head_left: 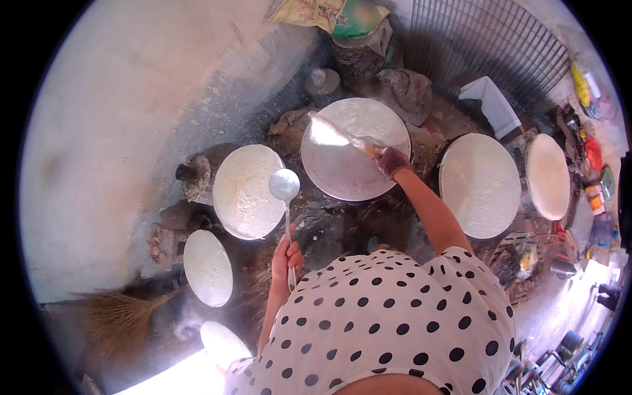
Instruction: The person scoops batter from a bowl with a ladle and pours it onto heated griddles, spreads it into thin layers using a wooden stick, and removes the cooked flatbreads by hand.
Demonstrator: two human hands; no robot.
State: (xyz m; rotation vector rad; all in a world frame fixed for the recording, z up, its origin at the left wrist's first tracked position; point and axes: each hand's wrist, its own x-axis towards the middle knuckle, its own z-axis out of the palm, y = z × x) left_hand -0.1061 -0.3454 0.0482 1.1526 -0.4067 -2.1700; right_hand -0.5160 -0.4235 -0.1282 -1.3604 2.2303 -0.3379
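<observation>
My left hand is closed around the long handle of a metal ladle. The ladle's round bowl is up, beside the right rim of a round griddle covered with a white layer. My right hand, in a dark reddish glove, reaches over the central round griddle. It grips the brownish handle of a long flat spatula, whose bright pale blade slants up-left across the griddle. Above the blade lies a textured white sheet; below it the surface looks smooth and grey. My right fingers are partly hidden.
More white-topped round griddles stand right, far right and lower left. A straw broom lies at left. Behind the centre are a lidded pot and a sack. A metal grille leans at the back right.
</observation>
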